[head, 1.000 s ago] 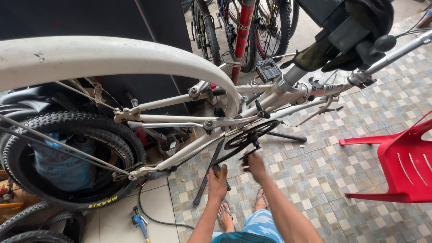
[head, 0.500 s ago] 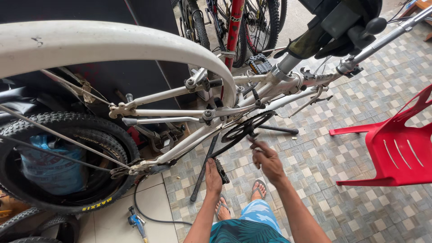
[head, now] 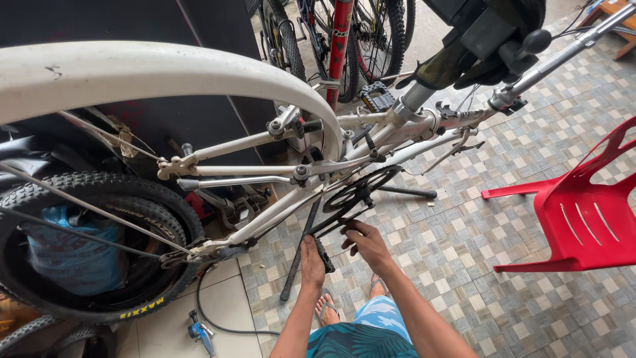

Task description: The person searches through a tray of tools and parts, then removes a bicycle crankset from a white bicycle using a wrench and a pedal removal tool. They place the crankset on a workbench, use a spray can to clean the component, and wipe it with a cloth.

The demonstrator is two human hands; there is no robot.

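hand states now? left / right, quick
Left hand: closed around the black pedal on the white bicycle frame's crank.
Right hand: fingers curled on the black chain below the chainring.

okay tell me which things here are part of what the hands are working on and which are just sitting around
In hand:
- left hand on the pedal
- right hand at the chain
- chainring
- white bike frame

Lying about:
- red plastic chair
- loose knobbly tyres
- blue bag
- bikes parked behind
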